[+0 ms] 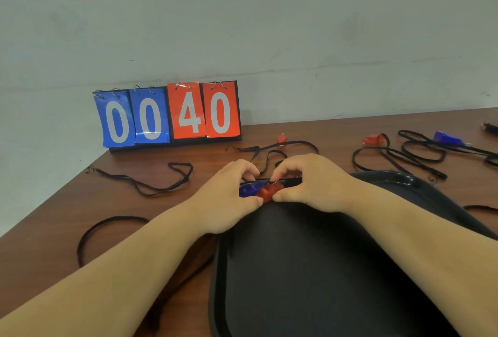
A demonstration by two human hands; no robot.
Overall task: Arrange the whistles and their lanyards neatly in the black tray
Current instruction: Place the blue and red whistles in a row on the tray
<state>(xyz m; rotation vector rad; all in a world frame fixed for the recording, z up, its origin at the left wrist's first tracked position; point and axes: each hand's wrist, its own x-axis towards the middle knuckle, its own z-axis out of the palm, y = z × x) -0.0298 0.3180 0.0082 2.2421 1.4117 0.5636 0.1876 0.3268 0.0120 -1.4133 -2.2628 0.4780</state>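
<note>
The black tray (310,269) lies on the brown table in front of me. At its far left corner sit a blue whistle (249,189) and a red whistle (269,191), side by side. My left hand (229,196) and my right hand (310,183) meet over them, and both pinch the red whistle between thumb and fingertips. Further back lie a red whistle (281,138), another red whistle (373,139) and a blue whistle (448,138), each among black lanyards (404,156). Loose lanyards (161,177) lie left of the tray.
A flip scoreboard (169,115) showing 00 and 40 stands at the table's back left against the pale wall. Another black lanyard loop (107,224) lies near the left table edge. A dark object (490,127) sits at the far right edge.
</note>
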